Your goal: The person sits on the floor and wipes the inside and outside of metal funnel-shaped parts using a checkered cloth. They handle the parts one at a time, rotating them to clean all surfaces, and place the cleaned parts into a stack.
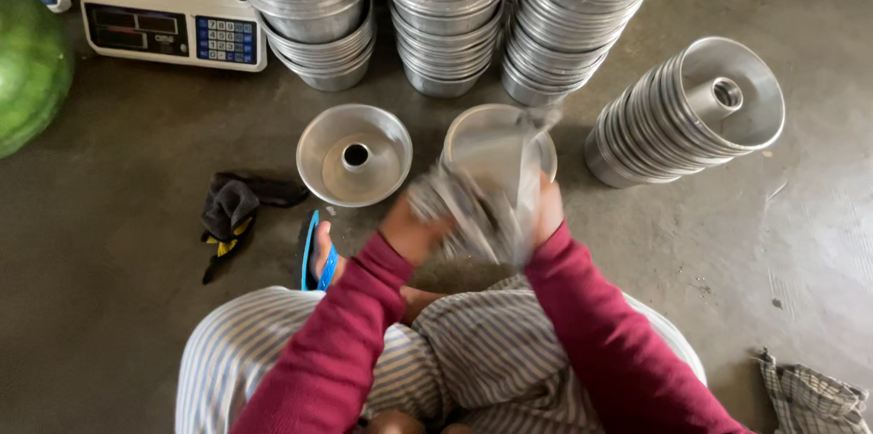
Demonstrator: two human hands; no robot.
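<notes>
The left hand (414,232) and the right hand (544,211) are both closed on a crumpled grey cloth (473,211), which is blurred and bunched between them, just above the person's lap. The cloth also stretches up from the right hand over a round silver metal ring mould (464,129) that stands on the concrete floor (800,243) just beyond the hands; whether the hands touch the mould itself cannot be told.

Just beyond the left hand sits a second silver ring mould (355,154) with a central tube, open side up. Below that hand a foot in a blue sandal (318,257) shows, and further left lies a dark rag (232,207).

Further out from the right hand, a stack of ring moulds lying on its side (682,116) rests on the floor. Well beyond both hands stand three upright stacks of moulds (446,16). Far to the left are a white electronic scale (173,11) and a green watermelon (27,70). Near the right elbow lies a checked cloth (814,398).
</notes>
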